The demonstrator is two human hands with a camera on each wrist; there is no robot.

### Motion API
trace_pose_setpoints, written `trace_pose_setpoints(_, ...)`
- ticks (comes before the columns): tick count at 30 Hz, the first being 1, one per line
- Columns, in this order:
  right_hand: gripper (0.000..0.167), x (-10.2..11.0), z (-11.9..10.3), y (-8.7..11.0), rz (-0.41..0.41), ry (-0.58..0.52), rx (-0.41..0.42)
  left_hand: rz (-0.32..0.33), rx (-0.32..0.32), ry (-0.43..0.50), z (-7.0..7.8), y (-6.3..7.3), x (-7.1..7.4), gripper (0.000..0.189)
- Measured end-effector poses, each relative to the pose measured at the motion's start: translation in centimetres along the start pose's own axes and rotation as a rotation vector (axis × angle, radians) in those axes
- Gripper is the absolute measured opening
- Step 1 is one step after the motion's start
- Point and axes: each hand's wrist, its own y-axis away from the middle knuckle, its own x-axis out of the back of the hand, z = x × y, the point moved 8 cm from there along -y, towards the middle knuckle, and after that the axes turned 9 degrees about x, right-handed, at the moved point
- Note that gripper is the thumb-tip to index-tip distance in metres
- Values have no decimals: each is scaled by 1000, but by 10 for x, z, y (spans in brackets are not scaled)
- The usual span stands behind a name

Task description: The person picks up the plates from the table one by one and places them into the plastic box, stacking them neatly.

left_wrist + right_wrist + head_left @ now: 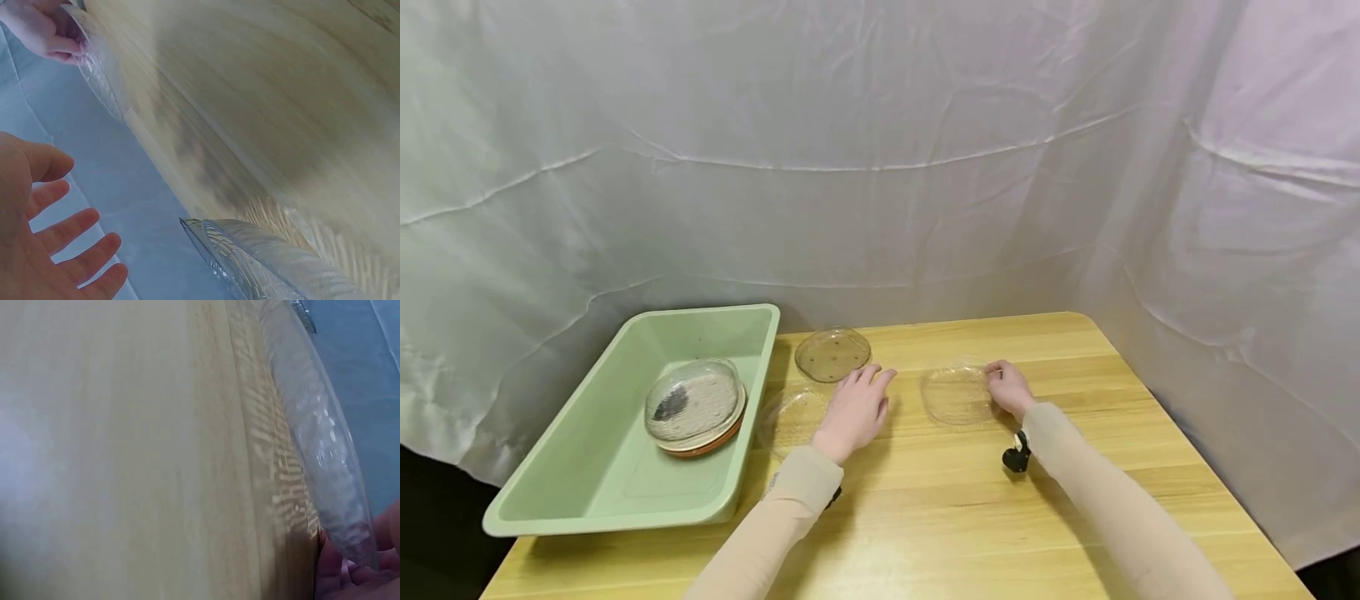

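Clear plate [957, 395], one, over the table [925, 517], right of your left hand [856, 412], whose fingers spread loosely, empty: likely light, stiff, slippery, breakable, best taken by the rim, where your right hand [1011, 391] pinches it.

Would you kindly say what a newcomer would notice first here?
Likely the green tub at the head view's left, holding stacked round plates. Next, right of centre, the right grip pinches the rim of a clear plate, while the empty left grip is near a second plate.
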Motion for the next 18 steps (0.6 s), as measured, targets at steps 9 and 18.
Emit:
trace_pose_setpoints(9,42,8,7,1,45,-184,6,8,2,17,0,0,0,43)
trace_pose_setpoints(18,47,9,8,7,49,-310,-43,4,-2,113,-2,-5,-3,43)
